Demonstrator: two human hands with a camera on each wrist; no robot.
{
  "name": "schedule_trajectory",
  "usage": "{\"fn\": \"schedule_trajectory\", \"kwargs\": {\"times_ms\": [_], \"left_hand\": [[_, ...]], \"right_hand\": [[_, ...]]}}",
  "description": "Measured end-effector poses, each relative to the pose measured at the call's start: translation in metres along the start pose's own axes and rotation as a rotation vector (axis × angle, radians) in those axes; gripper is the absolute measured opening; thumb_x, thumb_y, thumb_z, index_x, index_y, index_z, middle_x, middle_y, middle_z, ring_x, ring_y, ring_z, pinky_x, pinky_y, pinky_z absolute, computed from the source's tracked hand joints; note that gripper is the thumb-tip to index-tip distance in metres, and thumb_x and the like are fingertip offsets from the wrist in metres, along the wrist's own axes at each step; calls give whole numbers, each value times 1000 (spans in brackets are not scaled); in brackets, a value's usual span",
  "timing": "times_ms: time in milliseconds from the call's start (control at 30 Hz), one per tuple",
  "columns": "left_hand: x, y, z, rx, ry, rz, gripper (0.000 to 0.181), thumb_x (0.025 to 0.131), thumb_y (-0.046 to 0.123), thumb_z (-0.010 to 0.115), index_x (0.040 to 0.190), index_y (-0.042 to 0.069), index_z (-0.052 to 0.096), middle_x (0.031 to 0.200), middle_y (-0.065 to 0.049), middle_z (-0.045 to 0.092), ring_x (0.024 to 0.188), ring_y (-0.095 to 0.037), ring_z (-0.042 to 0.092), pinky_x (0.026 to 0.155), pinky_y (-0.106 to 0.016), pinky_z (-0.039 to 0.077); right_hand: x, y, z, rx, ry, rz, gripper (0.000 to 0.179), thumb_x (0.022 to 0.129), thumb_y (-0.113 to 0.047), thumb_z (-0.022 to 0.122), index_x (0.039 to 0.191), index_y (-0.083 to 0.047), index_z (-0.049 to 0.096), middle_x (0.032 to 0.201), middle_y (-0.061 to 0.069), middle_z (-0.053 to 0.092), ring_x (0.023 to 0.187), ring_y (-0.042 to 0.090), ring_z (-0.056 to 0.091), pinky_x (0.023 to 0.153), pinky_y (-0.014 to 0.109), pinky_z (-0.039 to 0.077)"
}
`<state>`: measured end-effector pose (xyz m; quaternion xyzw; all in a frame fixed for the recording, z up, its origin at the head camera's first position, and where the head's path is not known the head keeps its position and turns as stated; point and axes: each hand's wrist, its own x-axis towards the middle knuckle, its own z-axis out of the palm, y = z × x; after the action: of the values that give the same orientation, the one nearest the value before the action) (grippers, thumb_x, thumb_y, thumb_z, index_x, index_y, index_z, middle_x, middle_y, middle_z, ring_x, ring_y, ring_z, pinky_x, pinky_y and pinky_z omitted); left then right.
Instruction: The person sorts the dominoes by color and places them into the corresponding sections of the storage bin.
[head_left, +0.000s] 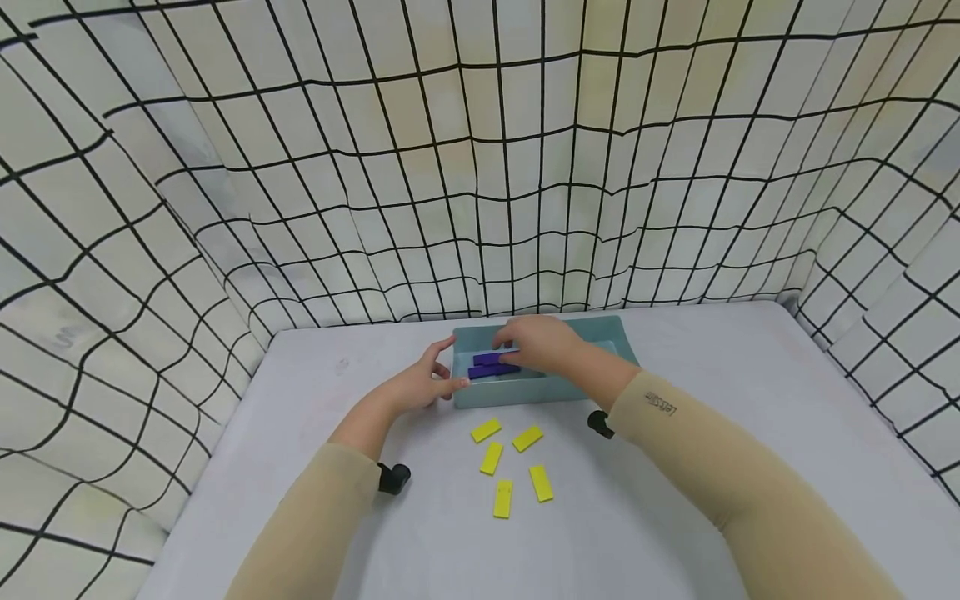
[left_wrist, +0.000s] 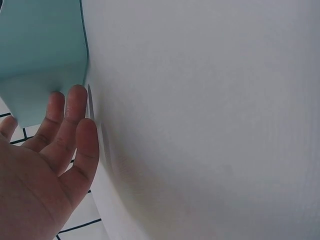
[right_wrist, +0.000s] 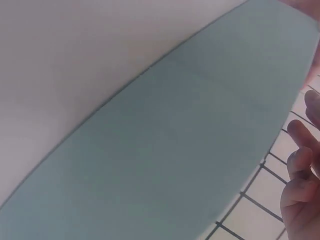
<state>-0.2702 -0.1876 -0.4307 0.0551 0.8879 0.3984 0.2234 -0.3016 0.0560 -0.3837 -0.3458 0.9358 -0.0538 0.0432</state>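
Five flat yellow rectangular tiles [head_left: 492, 458], loose on the white table [head_left: 637, 508].
One teal rectangular bin [head_left: 517, 393], seemingly plastic, behind them.
Left hand [head_left: 411, 388]: fingers spread, touching the bin's left end.
Purple-blue rectangular bars [head_left: 492, 371], inside the bin, left part; likely light, stiff, slick, best pinched across the long sides.
Right hand [head_left: 546, 343]: at the bars, fingers bent; cannot tell whether gripping one.

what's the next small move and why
Perhaps nudge the purple blocks straight with the right hand: it reaches over them in the box, they seem slightly askew, and the left hand is at the box's end.
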Motion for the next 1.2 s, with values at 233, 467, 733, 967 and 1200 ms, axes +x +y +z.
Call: {"fn": "schedule_trajectory", "kwargs": {"times_ms": [233, 467, 733, 967, 1200], "left_hand": [[-2, 1, 1, 8, 6, -8, 93, 92, 49, 67, 158, 40, 2, 130, -12, 51, 95, -22, 61, 84, -40, 45], [-1, 0, 0, 29, 18, -9, 93, 92, 49, 67, 158, 38, 3, 131, -12, 52, 91, -22, 61, 82, -39, 45], [-3, 1, 0, 36, 16, -12, 93, 92, 50, 67, 158, 37, 2, 132, -13, 51, 92, -22, 61, 83, -40, 45], [-3, 3, 1, 31, 15, -11, 93, 93, 48, 67, 158, 37, 2, 130, -12, 50, 90, -22, 60, 81, -38, 44], [-3, 2, 0, 22, 12, -6, 93, 92, 49, 67, 158, 37, 2, 129, -11, 52, 91, -22, 60, 82, -37, 44]], "right_hand": [[-28, 4, -6, 104, 32, -32, 28, 93, -29, 72, 119, -19, 73, 116, -3, 68, 110, 19, 63, 89, 39, 51], [-59, 5, -5, 155, 63, -31, 27, 92, -27, 73, 118, -18, 74, 113, -2, 69, 107, 19, 64, 86, 37, 53], [-89, 6, 1, 175, 93, -88, 23, 89, -28, 76, 112, -23, 75, 105, -9, 68, 91, 13, 66, 73, 27, 52], [-100, 7, 7, 205, 68, -113, 24, 90, -27, 75, 113, -21, 75, 109, -5, 69, 98, 17, 66, 78, 31, 53], [-99, 0, 14, 157, 21, -129, 23, 91, -28, 73, 114, -24, 75, 110, -9, 69, 105, 14, 64, 84, 34, 53]]}}
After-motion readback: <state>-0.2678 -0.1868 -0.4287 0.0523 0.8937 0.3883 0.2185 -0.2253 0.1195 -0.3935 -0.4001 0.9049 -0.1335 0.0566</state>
